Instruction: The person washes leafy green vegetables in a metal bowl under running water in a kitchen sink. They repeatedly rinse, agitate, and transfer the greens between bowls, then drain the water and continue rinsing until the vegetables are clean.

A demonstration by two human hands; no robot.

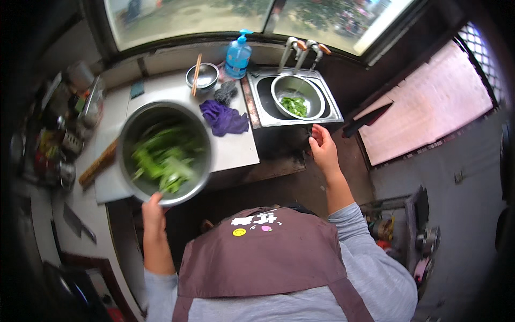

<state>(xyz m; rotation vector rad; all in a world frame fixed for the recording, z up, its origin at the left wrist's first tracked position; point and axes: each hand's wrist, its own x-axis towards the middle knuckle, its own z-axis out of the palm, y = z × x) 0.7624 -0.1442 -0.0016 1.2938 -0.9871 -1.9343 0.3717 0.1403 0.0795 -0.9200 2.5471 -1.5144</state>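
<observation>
My left hand (154,213) grips the near rim of a large metal bowl (206,177), thumb over the edge. Blurred cut green vegetables (169,161) lie inside it. The bowl is at the counter's near edge; whether it rests there or is held up, I cannot tell. My right hand (325,149) is empty, fingers loosely curled and apart, just in front of the sink (265,118). A smaller metal basin (318,98) stands in the sink with chopped greens (294,106) in it. Water runs into it from a faucet (313,50).
A purple cloth (225,117), a dark scouring pad (226,92), a metal bowl (207,76) with chopsticks (196,74) across it and a blue pump bottle (238,58) sit on the counter. At left lie a wooden rod (98,163) and a cleaver (76,219). Jars (72,141) crowd the left side.
</observation>
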